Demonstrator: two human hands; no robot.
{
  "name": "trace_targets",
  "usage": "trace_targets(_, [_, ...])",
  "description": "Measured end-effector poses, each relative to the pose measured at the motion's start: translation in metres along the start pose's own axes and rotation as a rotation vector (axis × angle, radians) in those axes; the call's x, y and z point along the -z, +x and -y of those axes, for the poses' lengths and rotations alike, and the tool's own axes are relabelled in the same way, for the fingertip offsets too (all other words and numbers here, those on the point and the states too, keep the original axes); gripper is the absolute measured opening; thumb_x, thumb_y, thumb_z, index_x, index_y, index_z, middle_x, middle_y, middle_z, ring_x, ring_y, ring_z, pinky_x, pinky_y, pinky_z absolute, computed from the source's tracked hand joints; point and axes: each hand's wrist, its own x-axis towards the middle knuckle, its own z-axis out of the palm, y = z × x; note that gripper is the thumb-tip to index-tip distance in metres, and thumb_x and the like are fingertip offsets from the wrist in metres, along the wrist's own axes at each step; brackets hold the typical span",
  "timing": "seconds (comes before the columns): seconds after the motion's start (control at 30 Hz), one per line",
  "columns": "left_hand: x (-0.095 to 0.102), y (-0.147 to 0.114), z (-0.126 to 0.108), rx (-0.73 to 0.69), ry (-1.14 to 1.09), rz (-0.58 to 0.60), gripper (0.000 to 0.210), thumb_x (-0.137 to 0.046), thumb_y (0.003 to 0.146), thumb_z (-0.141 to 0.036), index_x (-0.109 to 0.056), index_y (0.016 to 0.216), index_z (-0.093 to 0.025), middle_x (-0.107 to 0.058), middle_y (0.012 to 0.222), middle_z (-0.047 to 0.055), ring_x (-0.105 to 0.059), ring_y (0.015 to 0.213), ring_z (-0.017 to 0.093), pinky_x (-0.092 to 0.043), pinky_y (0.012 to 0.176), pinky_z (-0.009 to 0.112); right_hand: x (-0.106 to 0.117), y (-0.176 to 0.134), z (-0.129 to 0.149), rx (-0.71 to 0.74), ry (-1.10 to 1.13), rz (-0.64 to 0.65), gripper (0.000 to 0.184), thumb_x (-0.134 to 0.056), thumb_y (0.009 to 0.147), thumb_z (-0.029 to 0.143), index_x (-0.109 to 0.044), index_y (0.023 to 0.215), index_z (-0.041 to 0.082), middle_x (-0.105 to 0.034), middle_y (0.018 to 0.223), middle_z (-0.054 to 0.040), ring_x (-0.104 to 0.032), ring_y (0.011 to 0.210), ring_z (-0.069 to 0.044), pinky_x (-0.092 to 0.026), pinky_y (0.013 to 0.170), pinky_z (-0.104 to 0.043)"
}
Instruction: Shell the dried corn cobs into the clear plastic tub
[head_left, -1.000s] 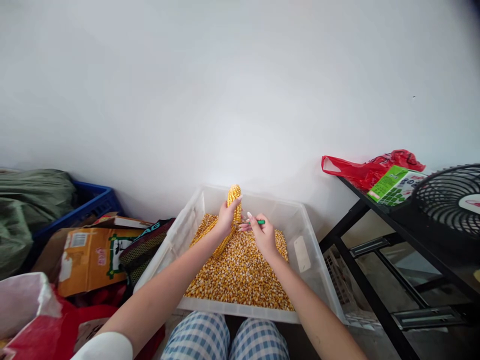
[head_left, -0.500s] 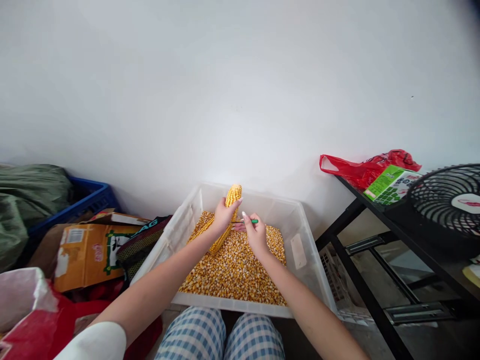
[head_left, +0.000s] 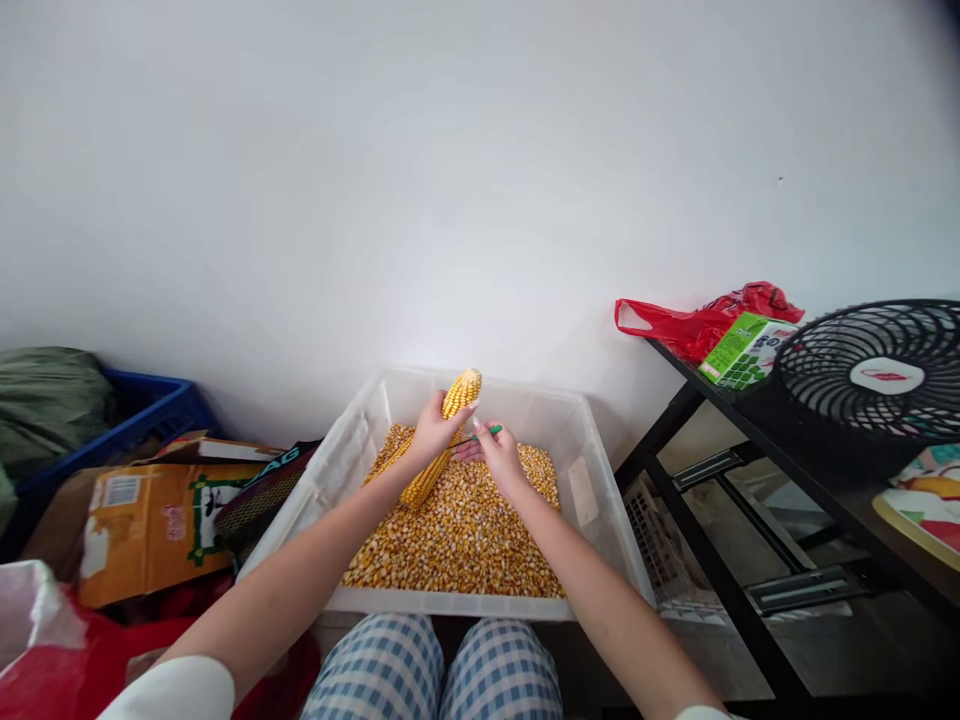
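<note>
My left hand point(head_left: 433, 428) is wrapped round a yellow ear of corn point(head_left: 462, 390), whose pale tip points up and away from me. In my right hand point(head_left: 502, 462) is a slim green-handled tool point(head_left: 494, 431); its thin metal shaft crosses towards the ear, and its exact kind I cannot make out. Below the left hand shows more cob point(head_left: 421, 488), resting on loose corn kernels point(head_left: 465, 545); whether it belongs to the held ear is hidden. A translucent plastic bin point(head_left: 450, 602) in front of my knees contains the kernels.
On the right, a black table point(head_left: 817, 470) carries a fan point(head_left: 885, 375), a green-and-white carton point(head_left: 746, 350) and a red plastic bag point(head_left: 675, 328). To the left are a cardboard box point(head_left: 150, 530), a blue crate point(head_left: 161, 410) and a red bag point(head_left: 67, 650). A white wall point(head_left: 450, 180) rises behind the bin.
The view has turned slightly right, so the bin and hands sit further left. Both hands keep their holds, and the tool's shaft now tilts more, handle end up.
</note>
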Motion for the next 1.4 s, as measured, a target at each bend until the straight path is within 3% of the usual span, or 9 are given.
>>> trace_targets(0.13, [-0.001, 0.001, 0.001, -0.023, -0.001, 0.043, 0.033, -0.069, 0.06, -0.042, -0.054, 0.072, -0.016, -0.05, 0.059, -0.003, -0.047, 0.057, 0.01, -0.036, 0.055, 0.02, -0.002, 0.0, -0.008, -0.022, -0.023, 0.072, 0.037, -0.051, 0.073, 0.057, -0.045, 0.073, 0.021, -0.057, 0.047, 0.0031, -0.058, 0.042, -0.016, -0.045, 0.037, -0.024])
trace_targets(0.27, [0.001, 0.008, 0.007, 0.163, -0.218, 0.059, 0.042, -0.062, 0.065, -0.052, -0.051, 0.083, -0.016, -0.053, 0.061, -0.001, -0.051, 0.05, 0.011, -0.04, 0.048, 0.022, 0.001, 0.002, 0.002, 0.025, -0.003, 0.016, 0.039, -0.055, 0.072, 0.056, -0.047, 0.072, 0.018, -0.058, 0.048, 0.002, -0.055, 0.038, -0.013, -0.044, 0.036, -0.023])
trace_targets(0.43, [0.007, 0.02, 0.018, 0.377, -0.507, 0.106, 0.045, -0.062, 0.064, -0.052, -0.05, 0.084, -0.014, -0.058, 0.064, 0.003, -0.057, 0.05, 0.014, -0.046, 0.047, 0.026, 0.008, 0.001, 0.022, 0.174, 0.067, -0.071, 0.038, -0.055, 0.074, 0.052, -0.057, 0.075, 0.014, -0.064, 0.059, -0.0028, -0.06, 0.048, -0.014, -0.051, 0.05, -0.026])
trace_targets(0.77, [0.007, 0.017, 0.013, 0.511, -0.592, 0.159, 0.045, -0.064, 0.061, -0.049, -0.053, 0.083, -0.012, -0.059, 0.058, 0.003, -0.058, 0.047, 0.015, -0.045, 0.046, 0.026, 0.004, -0.004, 0.028, 0.198, 0.042, -0.097, 0.039, -0.056, 0.073, 0.052, -0.062, 0.078, 0.014, -0.067, 0.065, -0.0042, -0.064, 0.058, -0.018, -0.053, 0.057, -0.029])
trace_targets(1.23, [0.007, 0.016, 0.011, 0.434, -0.551, 0.152, 0.046, -0.063, 0.064, -0.05, -0.049, 0.088, -0.013, -0.058, 0.061, 0.002, -0.057, 0.046, 0.014, -0.044, 0.043, 0.024, 0.002, -0.006, 0.028, 0.206, -0.01, -0.109, 0.035, -0.055, 0.076, 0.049, -0.061, 0.076, 0.014, -0.067, 0.064, -0.0043, -0.063, 0.056, -0.018, -0.052, 0.056, -0.029])
trace_targets(1.4, [0.005, 0.013, 0.011, 0.375, -0.499, 0.09, 0.047, -0.063, 0.064, -0.051, -0.044, 0.09, -0.016, -0.057, 0.06, 0.0, -0.057, 0.045, 0.015, -0.043, 0.041, 0.024, -0.003, -0.016, 0.027, 0.31, -0.132, -0.119, 0.028, -0.052, 0.081, 0.041, -0.062, 0.077, 0.014, -0.067, 0.071, -0.005, -0.064, 0.063, -0.017, -0.052, 0.065, -0.028])
